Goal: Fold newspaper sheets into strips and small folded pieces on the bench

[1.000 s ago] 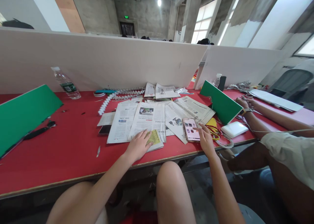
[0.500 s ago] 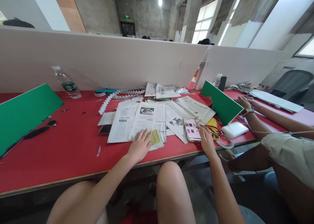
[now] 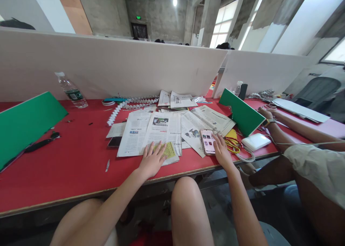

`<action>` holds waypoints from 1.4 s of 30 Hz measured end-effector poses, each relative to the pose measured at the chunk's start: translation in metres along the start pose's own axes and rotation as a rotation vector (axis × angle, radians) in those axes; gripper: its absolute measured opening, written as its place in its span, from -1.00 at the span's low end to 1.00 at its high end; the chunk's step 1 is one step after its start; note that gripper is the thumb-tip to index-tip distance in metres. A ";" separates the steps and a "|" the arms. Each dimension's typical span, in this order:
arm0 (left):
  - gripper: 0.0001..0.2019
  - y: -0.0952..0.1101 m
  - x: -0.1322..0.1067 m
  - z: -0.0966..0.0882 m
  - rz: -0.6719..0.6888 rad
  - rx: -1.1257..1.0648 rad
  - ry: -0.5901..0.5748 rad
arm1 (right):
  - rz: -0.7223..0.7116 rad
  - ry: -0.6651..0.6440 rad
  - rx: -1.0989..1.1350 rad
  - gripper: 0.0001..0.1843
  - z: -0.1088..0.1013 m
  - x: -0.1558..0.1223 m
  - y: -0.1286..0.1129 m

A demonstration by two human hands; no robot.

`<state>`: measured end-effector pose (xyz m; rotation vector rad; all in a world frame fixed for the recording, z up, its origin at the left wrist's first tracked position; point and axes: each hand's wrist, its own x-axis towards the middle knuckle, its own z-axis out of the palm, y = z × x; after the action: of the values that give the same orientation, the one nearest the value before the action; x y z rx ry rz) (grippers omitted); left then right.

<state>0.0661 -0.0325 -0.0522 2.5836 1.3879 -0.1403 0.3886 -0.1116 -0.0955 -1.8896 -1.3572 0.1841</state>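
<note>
My left hand (image 3: 152,160) lies flat with its fingers spread on a folded newspaper (image 3: 161,131). A yellow printed patch shows on the paper just beside the fingertips. On the right, my right hand (image 3: 222,152) rests at the edge of a lit smartphone (image 3: 208,142), its fingers stretched over the screen's right side and gripping nothing. Small pictures fill the pink-white screen. Right of that hand lie scissors with red and yellow handles (image 3: 232,144), partly on a yellow piece. More newspaper sheets (image 3: 212,119) spread behind the phone.
Green boards lean at the left (image 3: 32,125) and right (image 3: 241,111). A water bottle (image 3: 72,91) stands by the partition (image 3: 129,66). Folded white paper chains (image 3: 118,113) lie at the back. A white power bank (image 3: 256,141) with a cable sits near a co-worker's arm (image 3: 283,131).
My right hand has shifted slightly left, its fingers now spread over the phone's right side. The phone's screen content looks different. My left hand stays on the newspaper.
</note>
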 end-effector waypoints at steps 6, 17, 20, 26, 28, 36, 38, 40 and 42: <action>-0.44 -0.002 0.001 0.003 0.011 -0.013 0.019 | 0.025 0.086 0.148 -0.34 -0.005 -0.002 0.001; -0.44 -0.002 0.001 0.002 -0.003 -0.017 0.005 | -0.082 -0.068 -0.031 0.20 -0.011 -0.012 -0.011; -0.44 -0.001 0.001 0.002 -0.002 -0.005 0.011 | -0.078 -0.064 -0.020 0.20 -0.010 -0.012 -0.010; -0.44 -0.001 0.001 0.002 0.001 0.022 0.016 | -0.059 -0.052 0.019 0.15 -0.009 -0.014 -0.012; -0.45 -0.002 0.001 0.002 0.010 0.015 0.037 | -0.052 -0.039 0.026 0.14 -0.009 -0.014 -0.012; -0.45 -0.004 0.002 0.009 0.029 -0.029 0.099 | -0.083 -0.031 0.023 0.13 -0.007 -0.013 -0.006; -0.46 -0.005 0.002 0.009 0.030 -0.029 0.101 | -0.079 -0.031 0.017 0.13 -0.008 -0.012 -0.005; -0.46 -0.006 0.003 0.006 0.050 -0.032 0.104 | -0.078 -0.031 0.024 0.12 -0.008 -0.012 -0.006; -0.48 -0.006 0.005 0.001 0.082 -0.049 0.120 | -0.080 -0.031 0.048 0.13 -0.008 -0.013 -0.007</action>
<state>0.0635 -0.0254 -0.0554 2.6416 1.3034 0.0621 0.3827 -0.1257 -0.0894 -1.7965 -1.4347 0.2046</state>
